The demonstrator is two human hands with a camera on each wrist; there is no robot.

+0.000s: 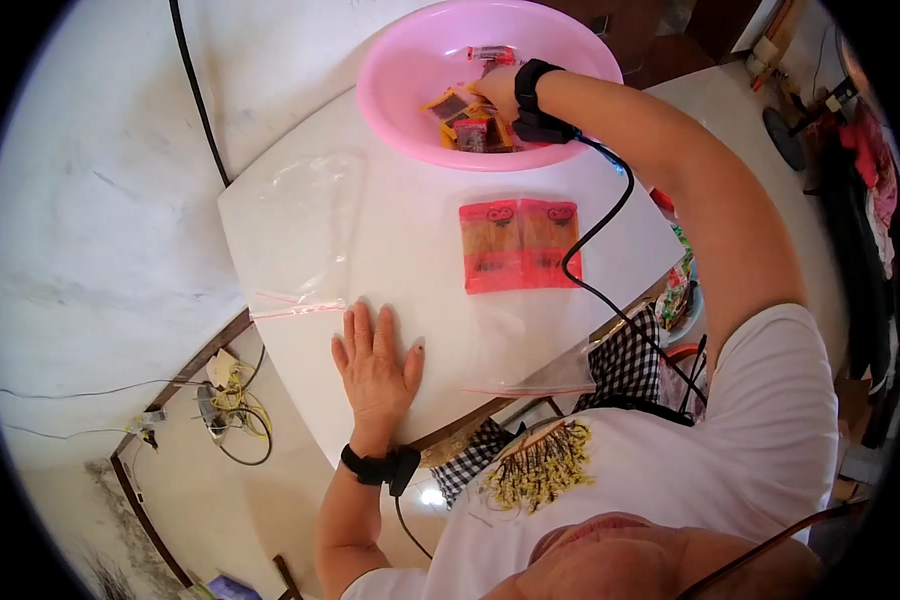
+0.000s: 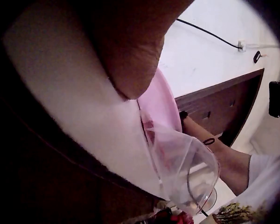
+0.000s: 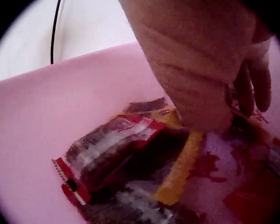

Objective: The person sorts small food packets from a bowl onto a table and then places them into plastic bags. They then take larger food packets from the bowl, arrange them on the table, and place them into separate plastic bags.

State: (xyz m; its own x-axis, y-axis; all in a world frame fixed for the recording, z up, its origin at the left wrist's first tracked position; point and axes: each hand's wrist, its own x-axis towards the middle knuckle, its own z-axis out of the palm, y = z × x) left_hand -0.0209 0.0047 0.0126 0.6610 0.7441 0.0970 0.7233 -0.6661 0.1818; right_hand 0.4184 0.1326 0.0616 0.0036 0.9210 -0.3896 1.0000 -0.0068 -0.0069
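Note:
My right hand [image 1: 495,90] reaches down into a pink basin [image 1: 390,100], among small sealed packets [image 1: 473,132] with dark contents and red or yellow edges. In the right wrist view, its fingers [image 3: 261,88] point down at the packets, and a red-ended packet [image 3: 114,144] lies beside the hand; I cannot tell whether the fingers pinch one. My left hand [image 1: 375,370] rests palm down on the white table [image 1: 400,230], fingers spread. Just beyond its fingertips lies a flat clear zip bag [image 1: 305,240]. Two red-and-tan packets [image 1: 520,245] lie side by side at the end of another clear zip bag [image 1: 530,345].
A black cable [image 1: 610,215] runs from the right wrist strap across the table's right side. Checked cloth [image 1: 625,365] hangs at the near edge. Another black cord [image 1: 200,95] runs down the wall. On the floor at left sit tangled yellow cords [image 1: 245,400].

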